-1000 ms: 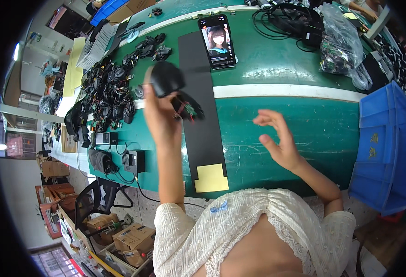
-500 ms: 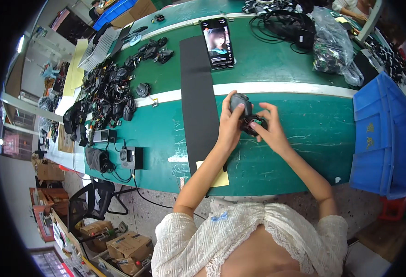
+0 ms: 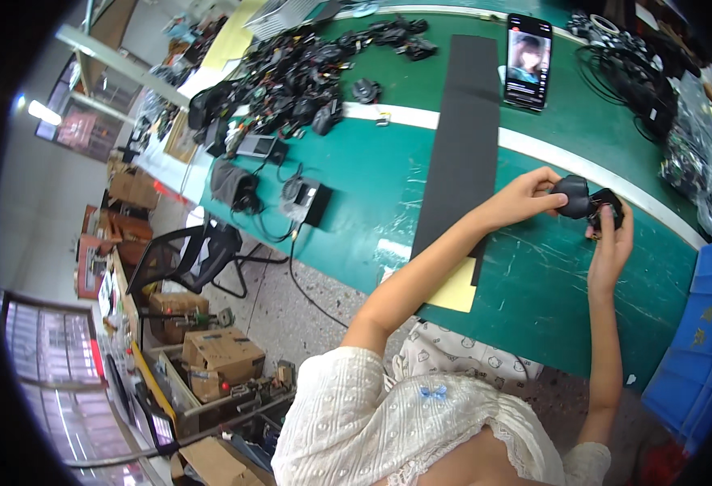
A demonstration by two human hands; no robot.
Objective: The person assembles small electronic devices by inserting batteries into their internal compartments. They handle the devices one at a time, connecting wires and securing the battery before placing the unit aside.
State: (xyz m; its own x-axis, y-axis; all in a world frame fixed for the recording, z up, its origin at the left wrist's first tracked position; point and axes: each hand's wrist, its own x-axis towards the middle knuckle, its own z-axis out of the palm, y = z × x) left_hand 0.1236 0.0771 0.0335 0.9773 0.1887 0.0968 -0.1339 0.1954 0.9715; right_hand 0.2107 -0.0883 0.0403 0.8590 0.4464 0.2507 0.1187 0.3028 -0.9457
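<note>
**Both hands joined on a small black part over the green bench**

While the left hand (image 3: 526, 198) pinches a rounded black shell (image 3: 571, 197), the right hand (image 3: 611, 235) clasps a second black piece (image 3: 605, 202) against it, right of the long black mat (image 3: 461, 138). This looks like mid-fitting; seating them squarely likely comes next. A phone (image 3: 528, 61) lies far off.

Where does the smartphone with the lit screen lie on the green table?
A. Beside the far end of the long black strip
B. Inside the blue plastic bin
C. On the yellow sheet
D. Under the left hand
A: the smartphone with the lit screen lies flat just right of the long black strip, near its far end.
</note>
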